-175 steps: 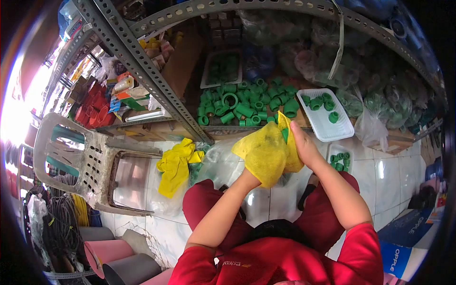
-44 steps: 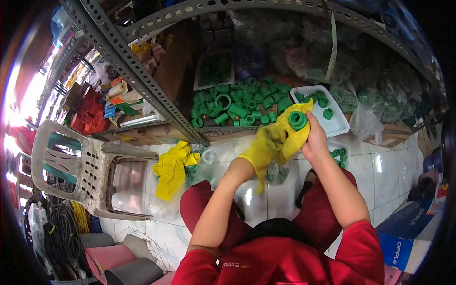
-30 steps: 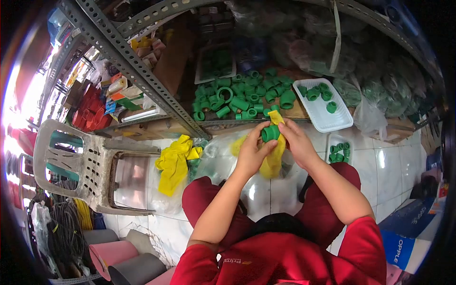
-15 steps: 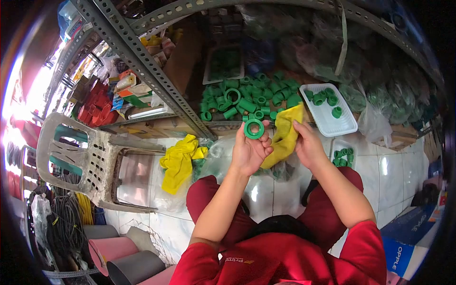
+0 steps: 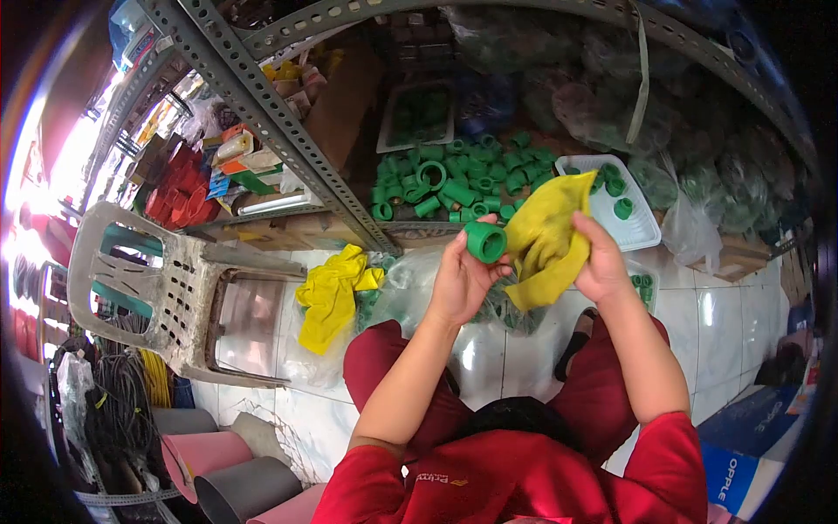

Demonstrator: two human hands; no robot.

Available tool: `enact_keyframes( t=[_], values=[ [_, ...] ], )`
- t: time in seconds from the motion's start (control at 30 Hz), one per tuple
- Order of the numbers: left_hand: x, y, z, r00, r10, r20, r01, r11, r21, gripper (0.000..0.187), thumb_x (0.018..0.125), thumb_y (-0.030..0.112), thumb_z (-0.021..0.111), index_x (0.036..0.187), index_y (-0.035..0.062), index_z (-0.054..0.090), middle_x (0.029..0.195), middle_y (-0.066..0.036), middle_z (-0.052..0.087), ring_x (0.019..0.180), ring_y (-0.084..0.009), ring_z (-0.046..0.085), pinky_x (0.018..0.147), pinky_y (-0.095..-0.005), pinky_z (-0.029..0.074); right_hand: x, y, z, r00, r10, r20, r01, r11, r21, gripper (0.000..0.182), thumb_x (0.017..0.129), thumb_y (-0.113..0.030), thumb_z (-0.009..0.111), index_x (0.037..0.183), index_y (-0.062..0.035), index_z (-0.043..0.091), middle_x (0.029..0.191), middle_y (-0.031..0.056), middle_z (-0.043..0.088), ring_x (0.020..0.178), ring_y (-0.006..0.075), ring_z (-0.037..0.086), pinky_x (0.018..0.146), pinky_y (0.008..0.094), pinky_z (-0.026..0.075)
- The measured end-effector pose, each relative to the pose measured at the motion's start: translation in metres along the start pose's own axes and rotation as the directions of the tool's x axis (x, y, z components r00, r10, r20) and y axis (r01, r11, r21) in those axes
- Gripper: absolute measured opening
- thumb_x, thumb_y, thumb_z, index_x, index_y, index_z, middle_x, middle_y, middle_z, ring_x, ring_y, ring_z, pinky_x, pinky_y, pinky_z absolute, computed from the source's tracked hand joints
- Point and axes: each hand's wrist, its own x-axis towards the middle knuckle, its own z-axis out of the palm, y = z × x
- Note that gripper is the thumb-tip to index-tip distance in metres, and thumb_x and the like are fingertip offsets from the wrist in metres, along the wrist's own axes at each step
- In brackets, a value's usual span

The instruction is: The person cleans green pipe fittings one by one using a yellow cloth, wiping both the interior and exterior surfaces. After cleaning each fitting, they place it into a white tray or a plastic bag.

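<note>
Between the fingers of my left hand (image 5: 461, 284) is a green pipe fitting (image 5: 485, 242), its round opening tilted toward the right. My right hand (image 5: 602, 257) grips a yellow cloth (image 5: 550, 236) with dark smudges, hanging close beside the fitting. Behind both hands, a heap of green fittings (image 5: 454, 179) covers the low shelf. A white tray (image 5: 642, 229) with several fittings in it sits to the right, partly hidden by the cloth. Below it, another small container of green fittings (image 5: 642, 286) is mostly covered by my right hand.
A second yellow cloth (image 5: 327, 306) lies over clear plastic bags on the tiled floor. On the left stands a worn plastic chair (image 5: 175, 306). A perforated metal post (image 5: 288, 144) rises left of the heap. Blue-and-white boxes (image 5: 733, 472) are at lower right.
The fitting has turned from face-on to tilted and moved slightly right. My right hand has raised the cloth and shifted it right, so it now covers part of the white tray.
</note>
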Motion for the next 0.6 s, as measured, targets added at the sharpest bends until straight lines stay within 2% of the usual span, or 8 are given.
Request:
enact_keyframes(
  t=[0.13,0.2,0.23,0.37,0.43,0.47,0.53,0.6],
  values=[
    [-0.001,-0.002,-0.007,0.992,-0.062,0.111,0.054,0.996,0.071,0.048,0.087,0.038,0.034,0.121,0.0040,0.038,0.083,-0.007,0.054,0.074,-0.0194,0.052,0.074,-0.0367,0.043,-0.003,0.003,0.001,0.994,0.065,0.087,-0.040,0.962,-0.269,0.036,0.080,-0.009,0.054,0.114,-0.0020,0.046,0.105,0.0087,0.056,0.098,0.0188,0.054,0.085,0.0319,0.043],
    [-0.005,-0.002,-0.008,0.946,-0.252,0.204,0.253,0.967,0.023,0.042,0.088,0.034,0.035,0.117,0.0037,0.043,0.085,-0.006,0.054,0.072,-0.0174,0.052,0.076,-0.0375,0.045,-0.002,0.004,0.001,0.995,0.043,0.088,-0.010,0.939,-0.345,0.037,0.080,-0.010,0.055,0.115,-0.0024,0.045,0.103,0.0076,0.056,0.096,0.0175,0.054,0.083,0.0308,0.043],
    [-0.006,-0.004,-0.008,0.957,-0.260,0.124,0.252,0.965,0.077,0.039,0.088,0.034,0.035,0.106,0.0031,0.049,0.079,-0.007,0.055,0.066,-0.0179,0.052,0.076,-0.0390,0.045,-0.003,0.005,0.001,0.996,0.023,0.091,0.017,0.908,-0.419,0.038,0.080,-0.011,0.056,0.115,-0.0029,0.045,0.102,0.0066,0.057,0.095,0.0161,0.054,0.082,0.0296,0.043],
    [-0.002,-0.007,-0.015,0.956,-0.273,0.108,0.266,0.961,0.076,0.037,0.088,0.036,0.034,0.096,0.0045,0.051,0.075,-0.008,0.053,0.063,-0.0177,0.050,0.074,-0.0396,0.046,-0.003,0.009,0.004,0.992,-0.042,0.117,0.107,0.772,-0.627,0.041,0.079,-0.014,0.057,0.116,-0.0022,0.045,0.099,0.0072,0.057,0.091,0.0157,0.055,0.079,0.0285,0.043],
    [-0.001,-0.005,-0.018,0.921,-0.295,0.256,0.326,0.941,-0.088,0.038,0.087,0.041,0.033,0.092,0.0071,0.050,0.071,-0.009,0.050,0.063,-0.0184,0.048,0.074,-0.0398,0.045,-0.006,0.008,0.007,0.969,-0.170,0.178,0.218,0.258,-0.941,0.044,0.077,-0.014,0.056,0.117,-0.0014,0.043,0.099,0.0090,0.057,0.088,0.0173,0.055,0.079,0.0283,0.043],
    [-0.003,-0.003,-0.016,0.920,-0.295,0.256,0.326,0.941,-0.085,0.038,0.087,0.041,0.033,0.092,0.0071,0.050,0.071,-0.009,0.050,0.063,-0.0184,0.048,0.074,-0.0398,0.045,-0.005,0.008,0.004,0.969,-0.172,0.179,0.219,0.259,-0.941,0.044,0.077,-0.014,0.056,0.117,-0.0014,0.043,0.099,0.0090,0.057,0.088,0.0173,0.055,0.079,0.0283,0.043],
    [-0.006,0.002,-0.010,0.925,-0.256,0.280,0.317,0.927,-0.199,0.041,0.085,0.046,0.033,0.092,0.0094,0.051,0.069,-0.009,0.046,0.065,-0.0194,0.046,0.075,-0.0396,0.043,-0.001,0.009,-0.005,0.983,-0.149,0.105,0.119,0.083,-0.989,0.046,0.074,-0.011,0.053,0.118,-0.0010,0.043,0.100,0.0105,0.057,0.088,0.0181,0.055,0.079,0.0280,0.042],
    [-0.009,0.008,-0.008,0.919,-0.249,0.305,0.325,0.917,-0.230,0.042,0.084,0.047,0.033,0.092,0.0101,0.051,0.069,-0.009,0.046,0.066,-0.0200,0.045,0.075,-0.0395,0.042,-0.001,0.012,-0.008,0.994,-0.064,0.083,0.090,0.115,-0.989,0.045,0.073,-0.009,0.051,0.116,-0.0007,0.043,0.096,0.0077,0.057,0.085,0.0157,0.054,0.077,0.0268,0.042]
  ],
)
